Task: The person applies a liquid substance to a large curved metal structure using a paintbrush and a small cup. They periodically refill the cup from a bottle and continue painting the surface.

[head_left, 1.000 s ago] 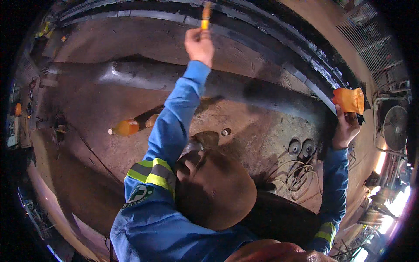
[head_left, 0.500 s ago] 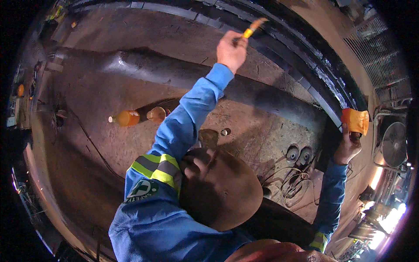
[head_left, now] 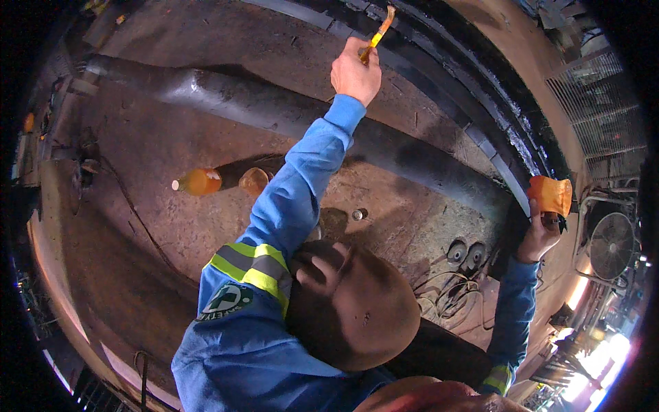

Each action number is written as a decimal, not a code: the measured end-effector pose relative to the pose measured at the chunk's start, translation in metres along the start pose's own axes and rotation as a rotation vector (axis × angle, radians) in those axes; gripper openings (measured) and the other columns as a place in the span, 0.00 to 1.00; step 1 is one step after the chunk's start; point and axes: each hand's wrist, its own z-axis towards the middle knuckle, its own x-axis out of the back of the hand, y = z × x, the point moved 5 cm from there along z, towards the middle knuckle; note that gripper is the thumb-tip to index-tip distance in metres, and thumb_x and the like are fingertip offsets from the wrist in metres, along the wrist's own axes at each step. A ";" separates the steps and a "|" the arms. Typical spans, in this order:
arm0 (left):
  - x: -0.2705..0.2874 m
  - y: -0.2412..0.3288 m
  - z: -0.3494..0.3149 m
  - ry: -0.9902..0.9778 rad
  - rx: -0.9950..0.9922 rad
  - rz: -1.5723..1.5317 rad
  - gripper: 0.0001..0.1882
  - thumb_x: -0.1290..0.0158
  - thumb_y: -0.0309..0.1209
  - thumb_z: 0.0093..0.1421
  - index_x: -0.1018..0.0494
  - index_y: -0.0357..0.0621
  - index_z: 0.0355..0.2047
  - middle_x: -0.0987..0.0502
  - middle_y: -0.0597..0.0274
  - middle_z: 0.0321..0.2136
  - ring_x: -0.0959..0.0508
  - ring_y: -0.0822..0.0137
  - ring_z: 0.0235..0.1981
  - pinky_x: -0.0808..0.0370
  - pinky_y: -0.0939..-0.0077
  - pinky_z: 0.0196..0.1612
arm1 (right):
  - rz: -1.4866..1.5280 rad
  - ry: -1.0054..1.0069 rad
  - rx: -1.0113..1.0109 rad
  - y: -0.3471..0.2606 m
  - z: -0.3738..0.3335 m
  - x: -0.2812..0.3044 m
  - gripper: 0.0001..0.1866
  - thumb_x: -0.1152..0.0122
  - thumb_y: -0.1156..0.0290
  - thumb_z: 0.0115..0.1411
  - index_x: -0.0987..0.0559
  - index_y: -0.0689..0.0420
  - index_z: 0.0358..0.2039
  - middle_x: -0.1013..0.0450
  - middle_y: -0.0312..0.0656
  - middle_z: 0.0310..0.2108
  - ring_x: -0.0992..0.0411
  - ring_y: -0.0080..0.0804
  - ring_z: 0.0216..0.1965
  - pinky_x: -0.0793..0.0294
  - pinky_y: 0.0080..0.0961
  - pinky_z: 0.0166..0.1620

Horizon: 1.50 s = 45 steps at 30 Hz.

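Observation:
My left hand [head_left: 355, 74] is closed round a paintbrush [head_left: 379, 34] with a yellow handle and tan bristles. The bristles point away from me, over a long dark curved beam [head_left: 473, 86] with shiny streaks; whether they touch it I cannot tell. On the right, my right hand [head_left: 537, 240] grips an orange container [head_left: 551, 194] with an uneven rim, beside the beam's near end. What lies inside the container is hidden. Both arms wear blue sleeves with reflective bands.
A thick dark pipe [head_left: 274, 113] crosses the floor. Nearer stand an orange bottle [head_left: 199, 182] with a white cap, an orange-tinted jar [head_left: 254, 181] and a small can [head_left: 359, 214]. Coiled cables [head_left: 460, 295] lie by two round discs [head_left: 467, 254]. A fan [head_left: 613, 245] stands right; a brown cap [head_left: 357, 302] blocks the lower middle.
The paintbrush has swung left and stands more upright in my left hand. My right hand and the orange container appear slightly lower and farther left. The view has shifted a little.

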 end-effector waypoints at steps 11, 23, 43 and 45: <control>-0.007 -0.007 0.005 0.070 -0.006 -0.119 0.08 0.42 0.30 0.55 0.25 0.40 0.34 0.21 0.53 0.24 0.21 0.62 0.26 0.26 0.69 0.32 | 0.084 0.011 0.018 0.005 0.003 -0.001 0.21 0.28 0.74 0.49 0.22 0.70 0.42 0.23 0.43 0.40 0.27 0.27 0.41 0.32 0.25 0.50; -0.112 0.077 -0.094 -0.582 -0.303 -0.065 0.10 0.43 0.39 0.56 0.24 0.49 0.34 0.21 0.54 0.27 0.20 0.52 0.31 0.25 0.60 0.33 | 0.041 0.092 -0.026 0.003 -0.006 0.032 0.18 0.30 0.78 0.50 0.21 0.70 0.41 0.23 0.41 0.39 0.26 0.25 0.40 0.31 0.23 0.48; -0.142 0.051 -0.130 -0.056 -0.045 -0.515 0.05 0.44 0.26 0.59 0.30 0.41 0.34 0.28 0.64 0.28 0.32 0.75 0.29 0.32 0.76 0.32 | 0.045 0.154 -0.044 0.028 -0.018 0.089 0.16 0.31 0.80 0.50 0.21 0.70 0.41 0.23 0.43 0.39 0.26 0.27 0.41 0.31 0.25 0.49; -0.159 0.063 -0.165 -0.317 0.016 -0.472 0.06 0.44 0.26 0.58 0.29 0.39 0.33 0.27 0.64 0.24 0.32 0.74 0.26 0.32 0.76 0.30 | 0.084 0.167 -0.034 0.033 -0.020 0.095 0.16 0.31 0.81 0.50 0.21 0.70 0.40 0.23 0.43 0.39 0.26 0.27 0.42 0.31 0.25 0.50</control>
